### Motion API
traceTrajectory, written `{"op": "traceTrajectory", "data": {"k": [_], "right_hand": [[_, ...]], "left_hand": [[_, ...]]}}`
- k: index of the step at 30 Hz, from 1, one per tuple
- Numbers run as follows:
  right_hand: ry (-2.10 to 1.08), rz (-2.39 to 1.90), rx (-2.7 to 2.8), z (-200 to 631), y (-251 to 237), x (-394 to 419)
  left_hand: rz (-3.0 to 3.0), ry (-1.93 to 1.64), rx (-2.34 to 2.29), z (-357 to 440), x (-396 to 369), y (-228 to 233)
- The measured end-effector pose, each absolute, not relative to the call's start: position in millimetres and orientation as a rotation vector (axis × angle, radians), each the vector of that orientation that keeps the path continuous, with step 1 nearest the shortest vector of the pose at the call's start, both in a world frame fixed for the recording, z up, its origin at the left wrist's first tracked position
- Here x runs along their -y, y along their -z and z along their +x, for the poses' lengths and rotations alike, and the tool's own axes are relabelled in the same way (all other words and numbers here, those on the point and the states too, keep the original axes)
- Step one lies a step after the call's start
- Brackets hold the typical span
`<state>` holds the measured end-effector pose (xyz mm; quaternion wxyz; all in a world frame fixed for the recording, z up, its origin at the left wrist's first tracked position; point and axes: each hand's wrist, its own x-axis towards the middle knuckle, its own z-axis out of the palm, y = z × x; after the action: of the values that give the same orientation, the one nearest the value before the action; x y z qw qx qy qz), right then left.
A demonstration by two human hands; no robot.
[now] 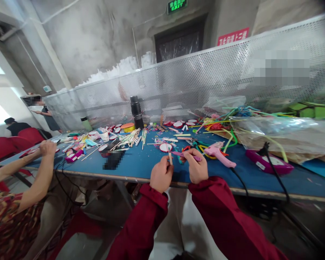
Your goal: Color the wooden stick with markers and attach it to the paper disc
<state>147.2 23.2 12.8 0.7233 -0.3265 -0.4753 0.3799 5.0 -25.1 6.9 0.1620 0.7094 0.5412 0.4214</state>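
Observation:
My left hand (pixel 161 174) is closed on a pale wooden craft stick (pixel 170 156), which points up from the fingers. Close beside it, my right hand (pixel 196 167) grips a slim purple stick-like piece (pixel 196 157), its left end near the wooden stick; whether they touch I cannot tell. A round white disc with a red rim (pixel 165 147) lies on the blue table (pixel 141 164) just beyond my hands. To the right of my right hand rests a pink hot glue gun (pixel 219 153) with a black cord.
A black bottle (pixel 136 112) stands near the perforated metal screen (pixel 173 83). Many loose sticks (pixel 130 138) and a dark phone-like slab (pixel 114 160) lie to the left. A purple box (pixel 269 161) with a cable sits right. A co-worker's hands (pixel 48 147) are at far left.

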Motion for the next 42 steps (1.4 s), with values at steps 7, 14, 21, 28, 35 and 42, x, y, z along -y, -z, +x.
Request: {"op": "traceTrajectory", "data": {"k": [7,14,21,28,35,42], "right_hand": [[-0.804,-0.722,1.022,146.8,-11.7,-23.8],[-0.81,-0.73,1.037,147.1,-11.0,-22.8],[-0.803,-0.717,1.043,147.3,-9.5,-24.9],[-0.788,-0.736,1.048,147.7,-10.9,-23.3],[-0.801,-0.723,1.034,146.9,-11.9,-21.7],[-0.807,-0.722,1.04,146.8,-11.0,-22.9]], "left_hand": [[2.027,-1.204,-1.552,4.8,24.3,-5.6],[2.03,-1.202,-1.546,5.2,25.5,-6.9],[2.025,-1.196,-1.552,5.2,25.5,-8.2],[2.023,-1.201,-1.55,5.4,25.3,-6.7],[2.035,-1.199,-1.559,5.6,25.2,-6.6],[2.032,-1.192,-1.571,6.3,26.2,-8.1]]}}
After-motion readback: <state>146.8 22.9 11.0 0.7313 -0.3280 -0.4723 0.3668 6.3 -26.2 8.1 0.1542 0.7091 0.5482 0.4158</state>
